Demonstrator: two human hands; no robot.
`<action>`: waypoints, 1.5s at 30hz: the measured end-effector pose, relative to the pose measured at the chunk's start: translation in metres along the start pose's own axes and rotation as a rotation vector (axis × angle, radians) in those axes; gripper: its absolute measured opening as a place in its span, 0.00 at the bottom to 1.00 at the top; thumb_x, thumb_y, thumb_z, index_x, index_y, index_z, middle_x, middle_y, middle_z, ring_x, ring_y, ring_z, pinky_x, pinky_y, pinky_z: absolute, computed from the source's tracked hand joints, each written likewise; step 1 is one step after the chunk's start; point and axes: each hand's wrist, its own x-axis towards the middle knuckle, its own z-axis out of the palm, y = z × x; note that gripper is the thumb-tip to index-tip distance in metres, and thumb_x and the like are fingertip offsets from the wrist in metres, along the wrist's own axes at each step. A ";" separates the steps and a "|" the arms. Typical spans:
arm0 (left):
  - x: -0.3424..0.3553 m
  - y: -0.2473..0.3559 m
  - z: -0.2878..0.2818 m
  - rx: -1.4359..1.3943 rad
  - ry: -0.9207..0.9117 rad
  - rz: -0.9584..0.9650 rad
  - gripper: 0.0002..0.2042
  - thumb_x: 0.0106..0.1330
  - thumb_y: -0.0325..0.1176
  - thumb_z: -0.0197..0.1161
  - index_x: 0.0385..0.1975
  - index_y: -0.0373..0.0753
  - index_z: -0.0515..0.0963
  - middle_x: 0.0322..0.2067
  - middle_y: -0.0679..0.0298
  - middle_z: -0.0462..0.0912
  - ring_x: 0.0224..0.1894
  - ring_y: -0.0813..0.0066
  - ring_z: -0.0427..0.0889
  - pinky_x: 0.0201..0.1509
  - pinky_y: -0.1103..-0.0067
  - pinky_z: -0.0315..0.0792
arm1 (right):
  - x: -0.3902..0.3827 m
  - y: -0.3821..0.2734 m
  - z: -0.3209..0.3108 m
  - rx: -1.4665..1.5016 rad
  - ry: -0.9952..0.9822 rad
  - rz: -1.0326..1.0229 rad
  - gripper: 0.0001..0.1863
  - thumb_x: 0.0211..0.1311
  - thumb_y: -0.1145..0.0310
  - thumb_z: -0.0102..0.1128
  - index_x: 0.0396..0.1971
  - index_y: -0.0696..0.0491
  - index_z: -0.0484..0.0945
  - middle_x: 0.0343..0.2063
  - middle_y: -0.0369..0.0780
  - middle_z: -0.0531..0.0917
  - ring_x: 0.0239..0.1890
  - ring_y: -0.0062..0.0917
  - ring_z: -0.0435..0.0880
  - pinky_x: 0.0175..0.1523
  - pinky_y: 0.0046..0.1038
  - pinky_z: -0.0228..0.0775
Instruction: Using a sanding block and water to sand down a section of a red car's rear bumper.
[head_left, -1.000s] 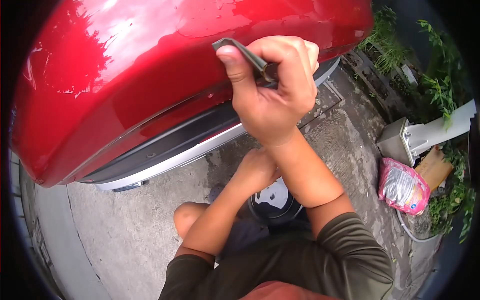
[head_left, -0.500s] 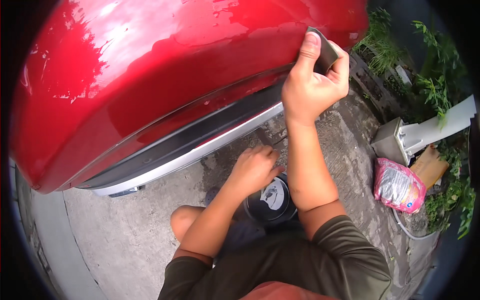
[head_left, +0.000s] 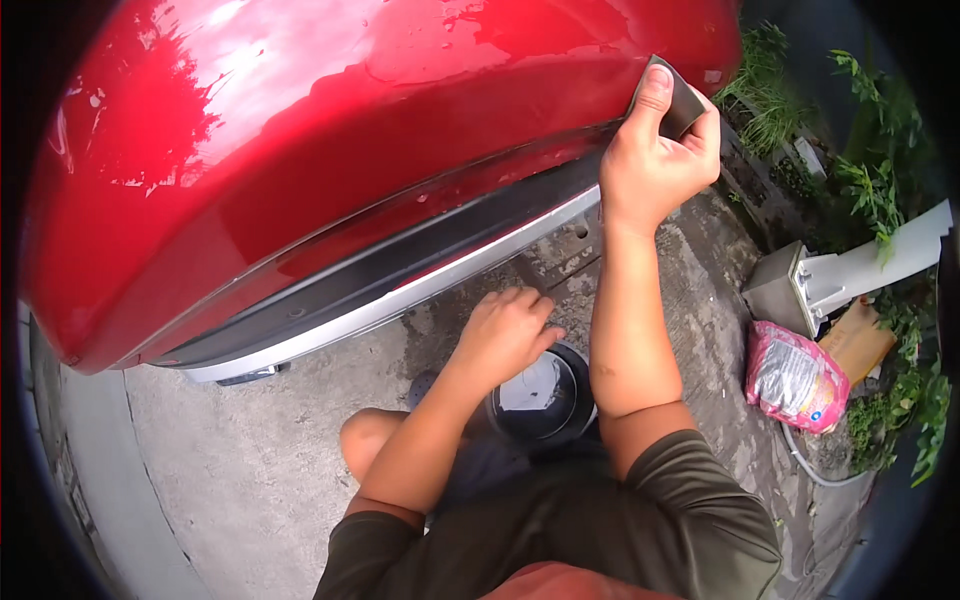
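My right hand (head_left: pixel 660 165) is raised to the right end of a glossy red car body (head_left: pixel 400 130), pinching a dark grey-green sheet of sandpaper (head_left: pixel 683 108) between thumb and fingers. The sheet is bent and lies close to the wet red paint; whether it touches cannot be made out. Water drops and streaks show on the panel. Lower down, my left hand (head_left: pixel 508 330) hangs in the air with loosely bent fingers and the thumb apart, nothing visible in it. Just beneath it is a round black bucket (head_left: pixel 572 395) whose water reflects the sky.
Below the red paint runs a dark strip with silver trim (head_left: pixel 330 340). A pink bag (head_left: pixel 797 375) sits on the right, beside a metal post base (head_left: pixel 785 285) and cardboard (head_left: pixel 858 342). Plants (head_left: pixel 870 195) grow along that side, and a grey hose (head_left: pixel 815 470) lies near the bag.
My right hand has moved a little to the right along the red panel with the sandpaper. The left hand has hardly moved. The reflection in the bucket has changed shape.
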 end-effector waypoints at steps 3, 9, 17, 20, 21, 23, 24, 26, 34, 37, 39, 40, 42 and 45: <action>-0.001 -0.001 0.004 -0.062 -0.019 0.004 0.14 0.60 0.38 0.72 0.40 0.36 0.83 0.40 0.55 0.84 0.48 0.53 0.85 0.53 0.61 0.78 | -0.039 -0.028 0.022 -0.074 -0.067 -0.130 0.11 0.67 0.67 0.74 0.33 0.58 0.81 0.29 0.33 0.84 0.35 0.20 0.80 0.44 0.22 0.73; 0.003 0.000 0.001 -0.027 0.051 0.015 0.15 0.62 0.40 0.72 0.42 0.37 0.83 0.39 0.55 0.84 0.46 0.52 0.84 0.53 0.60 0.77 | -0.009 -0.017 -0.001 0.145 -0.067 0.181 0.08 0.69 0.72 0.72 0.34 0.58 0.81 0.31 0.35 0.85 0.32 0.17 0.83 0.41 0.21 0.78; 0.006 0.004 -0.004 0.026 0.058 0.008 0.14 0.64 0.41 0.70 0.41 0.38 0.83 0.42 0.55 0.84 0.50 0.55 0.85 0.54 0.60 0.76 | -0.021 0.009 -0.006 0.055 -0.083 -0.053 0.12 0.62 0.62 0.77 0.31 0.51 0.81 0.28 0.35 0.81 0.34 0.30 0.74 0.43 0.32 0.61; 0.006 -0.002 -0.002 -0.076 0.005 -0.046 0.14 0.64 0.41 0.71 0.41 0.37 0.83 0.41 0.56 0.85 0.51 0.54 0.85 0.54 0.61 0.76 | -0.039 -0.018 0.019 0.058 -0.094 -0.171 0.12 0.61 0.62 0.78 0.30 0.49 0.81 0.27 0.34 0.80 0.34 0.29 0.74 0.43 0.30 0.59; 0.007 -0.004 -0.003 -0.150 -0.017 -0.089 0.15 0.64 0.42 0.71 0.41 0.37 0.83 0.41 0.56 0.85 0.51 0.54 0.85 0.54 0.61 0.77 | -0.050 -0.048 0.034 0.004 -0.193 -0.317 0.12 0.61 0.62 0.78 0.30 0.48 0.80 0.27 0.33 0.79 0.34 0.28 0.74 0.43 0.29 0.58; -0.001 -0.004 -0.003 -0.114 -0.001 -0.074 0.14 0.64 0.41 0.70 0.41 0.38 0.83 0.41 0.57 0.85 0.50 0.53 0.84 0.54 0.62 0.77 | -0.046 -0.032 0.026 -0.039 -0.176 -0.303 0.12 0.61 0.62 0.78 0.30 0.49 0.80 0.27 0.34 0.80 0.34 0.29 0.74 0.43 0.30 0.60; -0.004 -0.004 -0.007 -0.068 0.028 -0.052 0.13 0.64 0.40 0.70 0.41 0.39 0.83 0.40 0.58 0.85 0.50 0.53 0.84 0.53 0.62 0.77 | -0.038 -0.021 0.019 -0.070 -0.152 -0.300 0.12 0.62 0.63 0.77 0.31 0.51 0.81 0.27 0.35 0.80 0.34 0.29 0.75 0.43 0.30 0.62; 0.007 0.001 -0.003 0.013 0.038 -0.011 0.13 0.64 0.40 0.70 0.42 0.40 0.83 0.40 0.58 0.84 0.48 0.52 0.84 0.53 0.62 0.77 | -0.011 0.008 -0.007 0.008 -0.095 -0.054 0.12 0.62 0.65 0.76 0.32 0.54 0.81 0.27 0.37 0.82 0.35 0.31 0.76 0.42 0.33 0.68; 0.007 -0.010 0.010 -0.013 -0.016 -0.024 0.13 0.63 0.39 0.71 0.42 0.39 0.83 0.41 0.56 0.84 0.47 0.55 0.84 0.52 0.62 0.77 | -0.014 -0.018 0.005 -0.134 -0.114 -0.211 0.10 0.64 0.70 0.76 0.32 0.56 0.81 0.29 0.37 0.83 0.32 0.27 0.78 0.41 0.28 0.68; 0.006 -0.021 0.033 -0.084 0.005 -0.028 0.13 0.62 0.39 0.72 0.41 0.38 0.83 0.42 0.54 0.84 0.48 0.53 0.84 0.52 0.62 0.77 | -0.037 -0.040 0.023 -0.120 -0.155 -0.236 0.11 0.64 0.68 0.76 0.32 0.54 0.80 0.27 0.35 0.82 0.33 0.26 0.75 0.41 0.28 0.66; 0.000 -0.004 0.010 -0.681 0.171 -0.083 0.14 0.60 0.36 0.74 0.41 0.37 0.84 0.41 0.52 0.84 0.47 0.47 0.84 0.51 0.58 0.77 | -0.048 -0.060 0.032 -0.051 -0.260 -0.410 0.12 0.62 0.64 0.78 0.31 0.50 0.80 0.26 0.33 0.81 0.32 0.26 0.74 0.41 0.28 0.62; -0.001 -0.012 0.015 -0.454 0.081 -0.027 0.14 0.61 0.38 0.73 0.40 0.36 0.83 0.40 0.52 0.85 0.47 0.47 0.84 0.51 0.58 0.77 | -0.046 -0.054 0.029 -0.051 -0.263 -0.395 0.12 0.61 0.62 0.77 0.30 0.48 0.80 0.27 0.32 0.80 0.33 0.27 0.74 0.44 0.29 0.58; -0.005 -0.015 0.011 -0.062 -0.125 0.027 0.16 0.64 0.45 0.71 0.36 0.36 0.83 0.40 0.54 0.85 0.46 0.48 0.84 0.50 0.57 0.77 | -0.029 -0.017 0.004 -0.160 -0.170 -0.233 0.12 0.62 0.61 0.75 0.30 0.50 0.79 0.27 0.34 0.79 0.34 0.31 0.74 0.45 0.34 0.60; -0.023 0.025 -0.027 -0.165 -0.391 -0.011 0.20 0.70 0.51 0.66 0.41 0.36 0.83 0.41 0.54 0.85 0.50 0.49 0.83 0.55 0.60 0.77 | -0.012 0.052 -0.081 -0.149 -0.065 0.243 0.13 0.71 0.65 0.70 0.33 0.57 0.77 0.29 0.35 0.79 0.33 0.18 0.74 0.39 0.25 0.69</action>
